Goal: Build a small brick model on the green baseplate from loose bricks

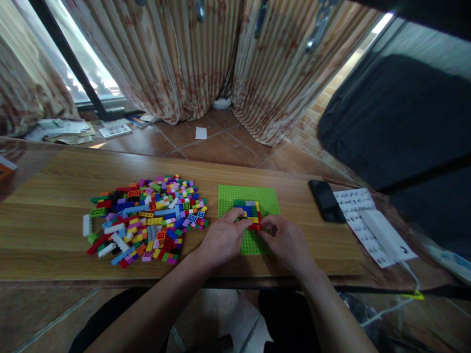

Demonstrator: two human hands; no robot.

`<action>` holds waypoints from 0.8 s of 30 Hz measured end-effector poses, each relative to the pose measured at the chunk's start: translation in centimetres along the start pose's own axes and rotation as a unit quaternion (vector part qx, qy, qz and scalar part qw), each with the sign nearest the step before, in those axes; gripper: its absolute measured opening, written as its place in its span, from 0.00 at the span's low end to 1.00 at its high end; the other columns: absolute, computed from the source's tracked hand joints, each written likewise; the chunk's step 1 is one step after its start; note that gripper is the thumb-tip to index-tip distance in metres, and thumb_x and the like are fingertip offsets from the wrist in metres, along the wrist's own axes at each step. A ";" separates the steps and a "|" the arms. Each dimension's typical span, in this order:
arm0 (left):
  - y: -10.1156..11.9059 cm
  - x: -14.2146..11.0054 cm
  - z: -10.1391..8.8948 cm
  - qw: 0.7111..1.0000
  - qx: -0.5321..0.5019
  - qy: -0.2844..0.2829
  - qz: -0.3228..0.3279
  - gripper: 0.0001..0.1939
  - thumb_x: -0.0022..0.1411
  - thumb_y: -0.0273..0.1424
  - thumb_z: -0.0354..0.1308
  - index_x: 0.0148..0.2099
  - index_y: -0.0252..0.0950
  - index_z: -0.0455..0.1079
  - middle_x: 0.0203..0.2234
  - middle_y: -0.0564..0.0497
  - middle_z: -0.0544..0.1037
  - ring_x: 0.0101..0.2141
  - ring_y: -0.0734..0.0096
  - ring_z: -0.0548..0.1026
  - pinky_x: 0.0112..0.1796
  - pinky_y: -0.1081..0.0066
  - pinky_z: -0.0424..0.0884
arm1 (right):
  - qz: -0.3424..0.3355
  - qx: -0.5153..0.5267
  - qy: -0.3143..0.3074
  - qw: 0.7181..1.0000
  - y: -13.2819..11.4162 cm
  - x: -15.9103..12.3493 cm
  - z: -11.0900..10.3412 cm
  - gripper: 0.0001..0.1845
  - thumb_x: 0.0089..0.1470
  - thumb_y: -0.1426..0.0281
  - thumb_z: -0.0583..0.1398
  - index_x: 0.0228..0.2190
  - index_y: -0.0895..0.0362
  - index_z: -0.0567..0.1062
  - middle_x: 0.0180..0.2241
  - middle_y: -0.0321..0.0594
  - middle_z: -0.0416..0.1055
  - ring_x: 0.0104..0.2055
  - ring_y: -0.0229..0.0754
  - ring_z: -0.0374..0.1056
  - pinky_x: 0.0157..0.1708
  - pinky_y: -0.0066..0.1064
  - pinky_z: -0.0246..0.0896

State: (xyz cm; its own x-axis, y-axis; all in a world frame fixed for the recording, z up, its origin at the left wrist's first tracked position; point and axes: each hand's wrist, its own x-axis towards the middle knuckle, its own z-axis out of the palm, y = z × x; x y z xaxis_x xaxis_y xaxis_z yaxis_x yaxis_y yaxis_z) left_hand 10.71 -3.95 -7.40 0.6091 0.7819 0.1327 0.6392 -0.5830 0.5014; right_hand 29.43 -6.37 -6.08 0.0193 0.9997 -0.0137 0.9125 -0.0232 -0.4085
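Head view: curtains [158, 63] hang beyond bricks [154, 221] on table [47, 206]

A lived-in room that looks like part of a home, beside a window.
Floor-length patterned curtains [165, 59] hang at 12 o'clock above a tiled floor [235, 147], and daylight enters through the window [91, 71] at 10. Loose papers [62, 130] lie between 9 and 10, dark fabric [375, 108] fills 2, and toy bricks [147, 220] spread at 8 across a plain wooden tabletop [47, 215].
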 end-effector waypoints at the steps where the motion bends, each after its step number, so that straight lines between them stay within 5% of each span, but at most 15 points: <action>1: 0.0 0.0 0.0 1.000 -0.001 0.001 0.000 0.19 0.63 0.23 0.49 0.53 0.38 0.71 0.51 0.45 0.68 0.51 0.63 0.70 0.53 0.63 0.70 | -0.012 0.003 -0.003 1.000 0.0 0.0 0.0 0.05 0.49 0.71 0.64 0.32 0.53 0.76 0.29 0.36 0.73 0.31 0.40 0.68 0.30 0.28 0.55; 11: -0.2 -0.1 0.2 1.000 -0.010 0.007 0.002 0.20 0.62 0.22 0.48 0.54 0.39 0.71 0.52 0.46 0.67 0.52 0.64 0.70 0.54 0.63 0.69 | -0.060 -0.011 -0.027 0.998 0.0 0.3 -0.1 0.04 0.52 0.74 0.62 0.32 0.54 0.76 0.34 0.38 0.72 0.37 0.41 0.69 0.38 0.31 0.59; 24: -0.2 0.0 0.3 1.000 -0.008 0.004 -0.003 0.20 0.63 0.23 0.49 0.54 0.39 0.70 0.53 0.46 0.67 0.51 0.64 0.71 0.53 0.62 0.71 | -0.077 -0.001 -0.025 0.997 0.2 0.6 0.1 0.03 0.54 0.74 0.61 0.33 0.55 0.73 0.34 0.37 0.70 0.35 0.40 0.67 0.36 0.30 0.59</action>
State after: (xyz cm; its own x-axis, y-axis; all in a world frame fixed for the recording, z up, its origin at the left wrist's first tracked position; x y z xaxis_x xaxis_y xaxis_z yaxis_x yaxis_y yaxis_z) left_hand 10.70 -3.89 -7.76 0.6004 0.7879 0.1367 0.6363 -0.5742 0.5152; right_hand 29.59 -5.80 -6.32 -0.1409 0.9900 0.0035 0.9040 0.1301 -0.4072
